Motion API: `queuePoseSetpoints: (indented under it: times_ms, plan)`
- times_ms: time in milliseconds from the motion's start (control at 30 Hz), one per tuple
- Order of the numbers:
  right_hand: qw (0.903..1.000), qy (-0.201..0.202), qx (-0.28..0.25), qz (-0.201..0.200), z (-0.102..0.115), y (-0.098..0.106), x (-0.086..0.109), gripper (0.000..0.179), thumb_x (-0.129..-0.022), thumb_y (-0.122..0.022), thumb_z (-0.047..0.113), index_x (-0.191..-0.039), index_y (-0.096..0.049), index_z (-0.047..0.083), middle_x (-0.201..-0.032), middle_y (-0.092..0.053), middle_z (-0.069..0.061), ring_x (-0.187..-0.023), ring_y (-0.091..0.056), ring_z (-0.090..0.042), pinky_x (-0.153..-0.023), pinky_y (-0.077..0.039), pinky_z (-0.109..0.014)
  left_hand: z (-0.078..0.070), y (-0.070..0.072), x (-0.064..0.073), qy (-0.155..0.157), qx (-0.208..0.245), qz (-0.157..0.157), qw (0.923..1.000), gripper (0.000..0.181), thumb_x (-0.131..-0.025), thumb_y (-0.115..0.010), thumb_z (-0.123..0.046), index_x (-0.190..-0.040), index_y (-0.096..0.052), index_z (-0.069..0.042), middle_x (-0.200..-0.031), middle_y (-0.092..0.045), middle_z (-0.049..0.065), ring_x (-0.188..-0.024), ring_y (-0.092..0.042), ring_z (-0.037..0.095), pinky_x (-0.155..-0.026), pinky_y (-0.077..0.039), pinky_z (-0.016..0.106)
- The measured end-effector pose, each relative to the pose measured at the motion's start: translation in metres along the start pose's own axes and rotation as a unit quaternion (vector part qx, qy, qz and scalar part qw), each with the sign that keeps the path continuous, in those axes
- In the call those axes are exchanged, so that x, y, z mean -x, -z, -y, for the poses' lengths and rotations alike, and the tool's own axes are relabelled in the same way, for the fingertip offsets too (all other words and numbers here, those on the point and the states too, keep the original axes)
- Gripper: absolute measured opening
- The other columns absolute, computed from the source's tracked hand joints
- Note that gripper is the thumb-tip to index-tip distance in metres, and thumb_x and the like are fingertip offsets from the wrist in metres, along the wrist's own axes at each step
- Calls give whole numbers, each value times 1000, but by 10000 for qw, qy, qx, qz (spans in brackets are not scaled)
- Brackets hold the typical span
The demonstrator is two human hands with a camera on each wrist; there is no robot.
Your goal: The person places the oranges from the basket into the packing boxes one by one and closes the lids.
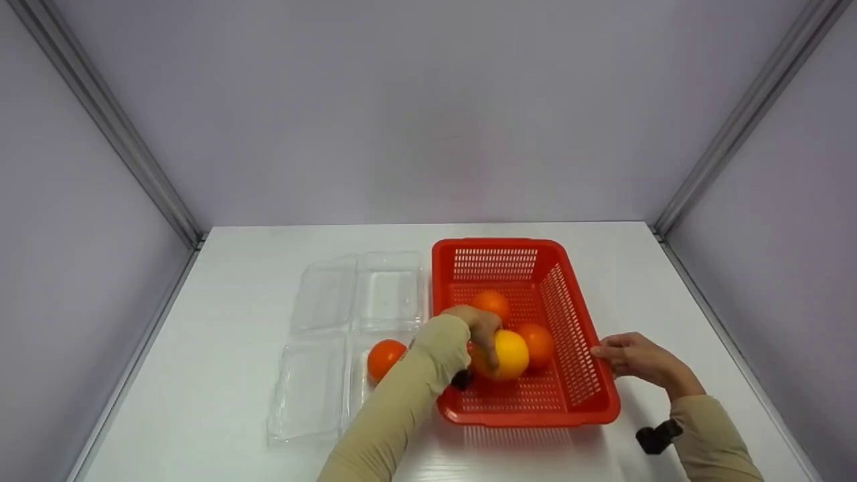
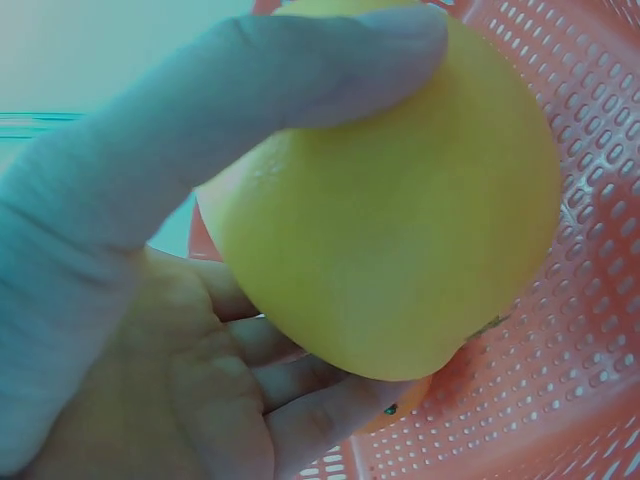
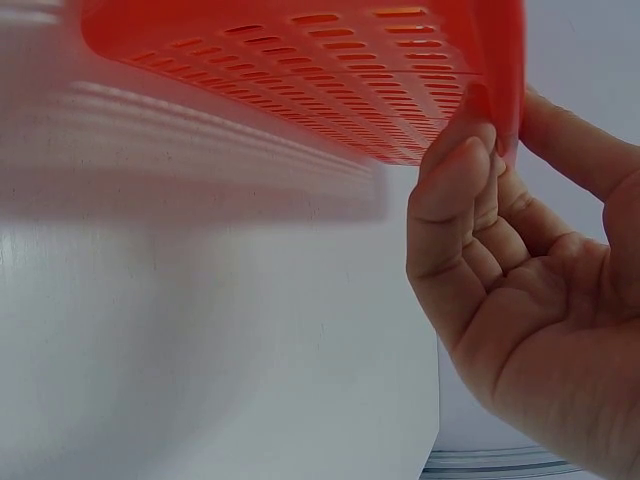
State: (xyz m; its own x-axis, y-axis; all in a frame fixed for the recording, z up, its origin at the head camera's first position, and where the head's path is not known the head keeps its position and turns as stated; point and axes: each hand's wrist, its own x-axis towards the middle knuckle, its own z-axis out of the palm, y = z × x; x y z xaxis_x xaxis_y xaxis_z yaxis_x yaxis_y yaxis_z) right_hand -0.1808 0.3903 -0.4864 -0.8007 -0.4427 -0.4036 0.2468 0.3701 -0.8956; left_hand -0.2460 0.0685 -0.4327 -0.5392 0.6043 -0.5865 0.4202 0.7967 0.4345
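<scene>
Inside the red plastic basket [image 1: 586,314], my left hand [image 1: 481,329] holds a large yellow-orange citrus fruit [image 1: 513,355]. The left wrist view shows the thumb over the fruit's top and the fingers curled beneath it. Two smaller orange round fruits lie in the basket, one fruit [image 1: 492,302] behind my hand and another fruit [image 1: 537,345] beside the held one. My right hand [image 1: 636,358] grips the basket's right rim [image 3: 510,70], thumb on one side and curled fingers on the other. A red-orange round fruit [image 1: 385,359] sits in a clear plastic container, partly behind my left sleeve.
The clear compartmented container [image 1: 311,388] lies left of the basket on the white table [image 1: 201,375]. Pale walls stand behind the table [image 1: 428,120] and at both sides. A black wrist camera [image 1: 658,436] is strapped at my right sleeve.
</scene>
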Motion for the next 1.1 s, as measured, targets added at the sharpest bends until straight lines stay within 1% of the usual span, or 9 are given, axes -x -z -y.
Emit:
queuePoseSetpoints:
  times_ms: [167, 400, 533, 667, 867, 967, 1100]
  plan:
    - [10000, -30, 3, 13, -1, 0, 1, 37, -100, -50, 20, -116, -56, -13, -95, -73, 3, -81, -71, -8, -75, -58, -27, 1, -1, -3, -50, 58, 6, 10000, 60, -75, -81, -34, -124, -58, -8, -120, -64, 6, -103, -57, 17, -94, -51, 32]
    - [10000, -46, 14, -24, -1, 0, 0, 40, -99, -50, 20, -117, -55, -15, -95, -73, 2, -82, -71, -9, -75, -59, -28, 1, 0, -4, -29, 22, -40, 10000, 60, -74, -82, -34, -123, -57, -8, -121, -64, 7, -107, -59, 20, -95, -51, 33]
    - [10000, -54, 5, -37, -2, 0, 0, 39, -99, -51, 20, -116, -56, -14, -95, -74, 2, -82, -72, -9, -75, -59, -28, 2, 2, -3, -6, 27, -58, 10000, 59, -74, -82, -33, -122, -58, -8, -120, -64, 7, -106, -59, 20, -95, -51, 33]
    - [10000, -33, -28, -19, -2, 1, -1, 37, -99, -50, 20, -116, -57, -12, -95, -74, 3, -84, -72, -10, -76, -59, -28, 2, 3, 0, -55, 143, -66, 9999, 60, -74, -82, -31, -123, -57, -7, -120, -63, 8, -105, -59, 20, -94, -51, 33]
    - [10000, -76, -37, -35, -1, 1, -1, 36, -99, -50, 20, -116, -58, -11, -94, -73, 3, -82, -71, -9, -75, -59, -27, 3, 5, 3, -118, 9, -135, 9998, 61, -74, -82, -32, -123, -56, -8, -121, -63, 8, -106, -59, 20, -95, -51, 33]
    - [10000, -87, -22, -39, 0, 1, -1, 37, -99, -51, 20, -116, -57, -12, -94, -73, 3, -81, -71, -8, -75, -58, -27, 3, 6, 4, -171, -43, -169, 9997, 60, -74, -82, -31, -123, -56, -7, -120, -63, 9, -107, -60, 21, -95, -51, 33]
    - [10000, -52, -29, -13, 1, 0, -1, 38, -99, -50, 20, -118, -56, -13, -94, -73, 3, -80, -70, -8, -74, -58, -27, 3, 7, 4, -230, 67, -194, 9995, 59, -74, -82, -27, -122, -56, -6, -120, -63, 10, -105, -60, 21, -94, -52, 31]
